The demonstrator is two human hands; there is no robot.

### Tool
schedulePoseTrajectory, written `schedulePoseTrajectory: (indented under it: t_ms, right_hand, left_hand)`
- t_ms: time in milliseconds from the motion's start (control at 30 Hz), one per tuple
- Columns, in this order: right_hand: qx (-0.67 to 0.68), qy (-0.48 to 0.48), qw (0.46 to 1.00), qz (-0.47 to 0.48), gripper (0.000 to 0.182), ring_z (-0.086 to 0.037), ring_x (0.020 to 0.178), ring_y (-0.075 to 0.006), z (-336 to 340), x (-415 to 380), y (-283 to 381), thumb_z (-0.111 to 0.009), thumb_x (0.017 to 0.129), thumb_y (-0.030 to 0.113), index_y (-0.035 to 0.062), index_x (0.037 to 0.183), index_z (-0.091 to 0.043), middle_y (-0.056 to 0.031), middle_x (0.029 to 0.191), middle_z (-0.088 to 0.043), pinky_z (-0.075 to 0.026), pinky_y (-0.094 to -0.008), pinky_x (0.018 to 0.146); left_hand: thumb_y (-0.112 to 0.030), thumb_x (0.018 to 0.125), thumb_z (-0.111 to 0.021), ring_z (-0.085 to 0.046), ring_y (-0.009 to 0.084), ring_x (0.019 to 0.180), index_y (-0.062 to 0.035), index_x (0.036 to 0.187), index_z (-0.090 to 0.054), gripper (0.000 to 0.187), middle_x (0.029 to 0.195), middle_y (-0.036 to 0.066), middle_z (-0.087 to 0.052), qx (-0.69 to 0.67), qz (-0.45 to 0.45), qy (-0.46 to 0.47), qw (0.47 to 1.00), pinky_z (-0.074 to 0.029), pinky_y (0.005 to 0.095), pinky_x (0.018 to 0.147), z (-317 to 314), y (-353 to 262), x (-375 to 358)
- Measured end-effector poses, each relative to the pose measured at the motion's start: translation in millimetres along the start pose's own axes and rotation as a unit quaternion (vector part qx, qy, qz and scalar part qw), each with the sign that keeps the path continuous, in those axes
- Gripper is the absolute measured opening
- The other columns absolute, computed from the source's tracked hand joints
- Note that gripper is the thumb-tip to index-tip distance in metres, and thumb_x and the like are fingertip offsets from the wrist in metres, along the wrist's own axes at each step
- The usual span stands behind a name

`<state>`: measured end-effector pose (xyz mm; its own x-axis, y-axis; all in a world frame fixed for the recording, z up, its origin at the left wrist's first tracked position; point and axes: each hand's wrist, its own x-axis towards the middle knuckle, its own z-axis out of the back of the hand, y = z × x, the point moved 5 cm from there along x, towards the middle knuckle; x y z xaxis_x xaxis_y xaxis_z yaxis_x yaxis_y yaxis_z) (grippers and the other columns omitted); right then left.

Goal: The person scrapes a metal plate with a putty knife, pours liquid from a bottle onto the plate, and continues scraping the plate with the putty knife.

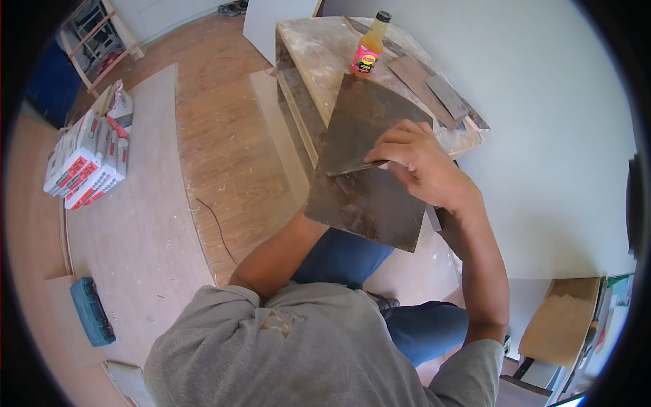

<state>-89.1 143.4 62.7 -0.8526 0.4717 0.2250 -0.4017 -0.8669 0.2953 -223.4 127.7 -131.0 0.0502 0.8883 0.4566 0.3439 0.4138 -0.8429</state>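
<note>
Two dark brown flat pieces are in front of me. My right hand (417, 159) pinches the lower edge of the upper piece (366, 122), which overlaps the lower piece (369, 207). My left forearm reaches in beneath the lower piece, and my left hand is hidden behind it. A worn wooden workbench (312, 44) stands just beyond, carrying a bottle of yellowish drink with a pink label (367, 51). Thin brown strips (424, 88) and a greyish offcut (446, 96) lie on the bench to the right.
Stacked white-and-red bags (88, 163) sit on the floor at left, with a teal case (92, 311) nearer me. A dark cable (220, 227) crosses the floor. A pale wall (556, 136) bounds the right; a curved wooden panel (559, 322) is at lower right.
</note>
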Motion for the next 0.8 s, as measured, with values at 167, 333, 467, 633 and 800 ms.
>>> schedulePoseTrajectory:
  t_ms: [167,333,467,633,800]
  right_hand:
    - [-0.037,-0.149,0.987,-0.051,0.022,-0.068,0.106,-0.037,23.4,-14.4,-6.9,-0.074,0.097,0.0,0.0085,0.117,-0.079,-0.0108,0.109,-0.075,-0.051,-0.0501,0.093]
    - [-0.069,-0.133,0.987,-0.057,0.018,-0.068,0.096,-0.0397,-2.6,-13.3,-5.2,-0.074,0.095,0.0,0.0049,0.112,-0.077,-0.0139,0.098,-0.073,-0.054,-0.0524,0.088]
    - [-0.07,-0.133,0.988,-0.036,0.022,-0.068,0.098,-0.0384,-16.5,-1.4,-4.8,-0.075,0.091,0.001,0.0053,0.113,-0.077,-0.0133,0.104,-0.073,-0.054,-0.05,0.09]
    - [-0.093,-0.046,0.995,0.011,0.038,-0.068,0.103,-0.0354,-24.3,-28.1,48.5,-0.077,0.082,0.002,0.0073,0.119,-0.079,-0.0105,0.112,-0.073,-0.056,-0.0473,0.091]
    - [-0.098,-0.107,0.989,-0.036,0.036,-0.067,0.104,-0.0352,-2.7,-46.0,21.9,-0.075,0.086,-0.001,0.0061,0.121,-0.079,-0.0108,0.111,-0.073,-0.056,-0.0475,0.091]
  left_hand:
    - [-0.024,0.12,-0.055,-0.059,0.0218,0.145,-0.0043,0.167,-0.044,0.052,0.157,0.014,-0.058,-0.123,0.017,-0.011,0.992,-0.054,0.0381,0.119,-1.8,0.6,2.3]
    - [-0.024,0.119,-0.055,-0.06,0.0219,0.144,-0.004,0.166,-0.046,0.051,0.156,0.014,-0.059,-0.241,0.034,-0.02,0.97,-0.055,0.0382,0.118,-5.5,2.6,4.7]
    - [-0.023,0.119,-0.056,-0.061,0.0221,0.143,-0.0037,0.165,-0.047,0.05,0.155,0.014,-0.06,-0.331,0.047,-0.037,0.942,-0.056,0.0382,0.117,-9.4,4.9,5.8]
    - [-0.021,0.118,-0.058,-0.062,0.0216,0.14,-0.0039,0.162,-0.05,0.048,0.153,0.013,-0.061,-0.368,0.06,-0.051,0.926,-0.057,0.0384,0.116,-6.0,-5.8,13.2]
    - [-0.016,0.114,-0.065,-0.065,0.0201,0.135,-0.0046,0.156,-0.056,0.045,0.148,0.011,-0.065,-0.352,0.088,-0.05,0.93,-0.057,0.0389,0.115,-13.6,-18.7,13.7]
